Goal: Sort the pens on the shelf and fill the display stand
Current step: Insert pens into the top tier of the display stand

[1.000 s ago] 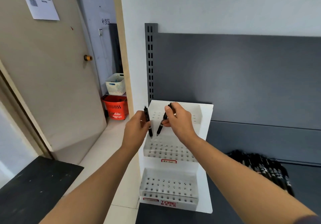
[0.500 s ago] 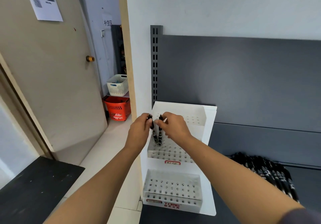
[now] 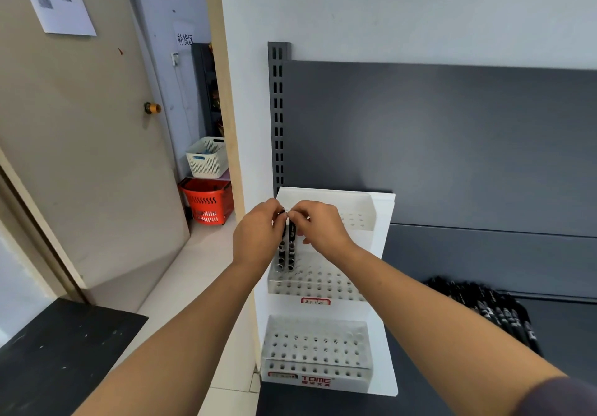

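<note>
On the white display stand [image 3: 382, 286], with the black pen heap [image 3: 494, 315] right of it (the supply), the left hand [image 3: 255, 238] and right hand [image 3: 319, 228] each pinch a pen top, steadying two upright pens [image 3: 292, 247] into its middle-tier holes.

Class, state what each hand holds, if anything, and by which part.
Left hand pinches the left pen by its top end; right hand pinches the right pen likewise.
</note>
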Demonstrator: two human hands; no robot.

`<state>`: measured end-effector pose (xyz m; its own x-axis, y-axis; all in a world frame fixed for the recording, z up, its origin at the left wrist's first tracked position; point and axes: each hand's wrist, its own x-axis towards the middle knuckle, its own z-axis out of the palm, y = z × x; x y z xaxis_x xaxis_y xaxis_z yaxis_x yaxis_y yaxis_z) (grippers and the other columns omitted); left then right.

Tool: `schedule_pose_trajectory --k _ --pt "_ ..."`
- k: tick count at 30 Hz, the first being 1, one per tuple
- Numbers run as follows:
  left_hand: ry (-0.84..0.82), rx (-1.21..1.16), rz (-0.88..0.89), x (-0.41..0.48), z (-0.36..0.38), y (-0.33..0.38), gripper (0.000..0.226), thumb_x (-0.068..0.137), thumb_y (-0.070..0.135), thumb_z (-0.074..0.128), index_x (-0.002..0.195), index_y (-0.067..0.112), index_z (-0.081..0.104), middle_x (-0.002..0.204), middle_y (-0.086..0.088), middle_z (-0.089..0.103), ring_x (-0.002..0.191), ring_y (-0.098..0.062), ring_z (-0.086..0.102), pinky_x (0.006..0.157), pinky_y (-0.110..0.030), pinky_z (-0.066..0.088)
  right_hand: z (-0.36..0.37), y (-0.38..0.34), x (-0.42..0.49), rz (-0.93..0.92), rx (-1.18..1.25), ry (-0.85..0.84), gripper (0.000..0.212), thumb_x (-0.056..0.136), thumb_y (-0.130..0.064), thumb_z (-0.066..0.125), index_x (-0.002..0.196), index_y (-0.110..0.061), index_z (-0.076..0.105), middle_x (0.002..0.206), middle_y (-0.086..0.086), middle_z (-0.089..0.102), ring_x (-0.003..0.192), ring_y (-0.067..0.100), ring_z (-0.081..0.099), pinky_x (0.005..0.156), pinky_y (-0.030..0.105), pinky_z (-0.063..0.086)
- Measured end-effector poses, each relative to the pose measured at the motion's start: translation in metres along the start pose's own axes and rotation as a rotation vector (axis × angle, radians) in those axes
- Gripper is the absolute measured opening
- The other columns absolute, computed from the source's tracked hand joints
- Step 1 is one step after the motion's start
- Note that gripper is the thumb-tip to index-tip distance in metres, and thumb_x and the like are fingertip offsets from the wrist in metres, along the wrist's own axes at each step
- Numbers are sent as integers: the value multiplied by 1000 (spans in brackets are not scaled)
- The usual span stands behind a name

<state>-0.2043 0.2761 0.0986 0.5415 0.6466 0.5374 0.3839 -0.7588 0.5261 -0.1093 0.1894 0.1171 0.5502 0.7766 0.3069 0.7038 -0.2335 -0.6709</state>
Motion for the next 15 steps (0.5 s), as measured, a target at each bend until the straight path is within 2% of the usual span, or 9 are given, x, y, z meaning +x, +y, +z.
schedule_pose_trajectory --k 3,8,11,15 --pt "-20 16 13 0 -2 -2 16 93 25 52 99 12 60 92 -4 66 78 -22 59 59 -27 37 1 1 0 11 6 7 21 95 -23 53 92 -9 68 82 6 68 74 22 66 72 43 57" --pt "-96 -66 7 2 -8 2 22 91 20 53 113 18 54 63 4 54 65 -20 55 57 -26 38 2 0 3 23 7 10 13 93 -23 55 95 -17 66 78 6 69 71 21 68 74 42 57" --pt "-157 -72 13 2 -10 1 18 94 19 49 109 15 60 72 -1 60 71 -23 57 63 -29 44 0 -1 5 31 -19 15 15 93 -26 56 90 -15 66 75 7 69 71 22 68 74 42 57" --pt "-210 -118 18 3 -13 -6 22 98 18 43 101 10 64 87 -9 67 79 -26 60 72 -35 48 0 -1 6 10 -48 11 20 94 -27 56 89 -11 67 80 5 69 75 21 66 74 42 56"
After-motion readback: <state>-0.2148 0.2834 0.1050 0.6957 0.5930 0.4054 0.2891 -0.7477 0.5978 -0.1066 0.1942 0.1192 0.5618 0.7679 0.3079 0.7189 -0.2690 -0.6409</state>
